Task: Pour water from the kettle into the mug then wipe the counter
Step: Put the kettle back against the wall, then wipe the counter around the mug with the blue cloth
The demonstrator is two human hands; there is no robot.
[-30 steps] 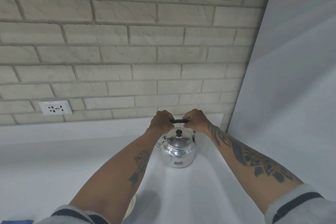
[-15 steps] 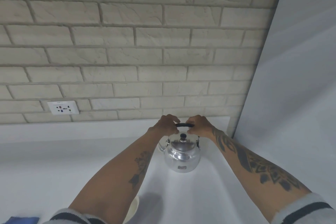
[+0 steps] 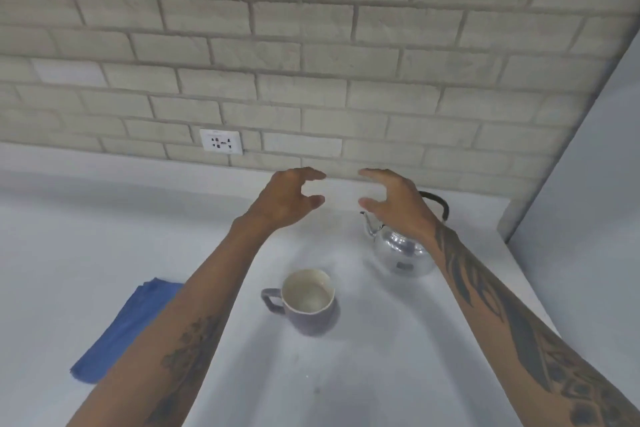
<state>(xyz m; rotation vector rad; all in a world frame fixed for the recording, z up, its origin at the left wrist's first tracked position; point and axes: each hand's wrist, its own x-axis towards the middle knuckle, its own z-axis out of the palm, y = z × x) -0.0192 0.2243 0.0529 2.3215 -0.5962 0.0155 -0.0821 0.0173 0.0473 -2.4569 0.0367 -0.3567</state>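
While hovering above the counter (image 3: 104, 253), left hand (image 3: 284, 199) and right hand (image 3: 398, 204) grips gape, empty.

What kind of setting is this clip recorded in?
Most likely a home kitchen counter. A metal kettle and a mug stand on a white counter, backed by a pale brick wall with a power socket. A folded blue cloth lies at the left.
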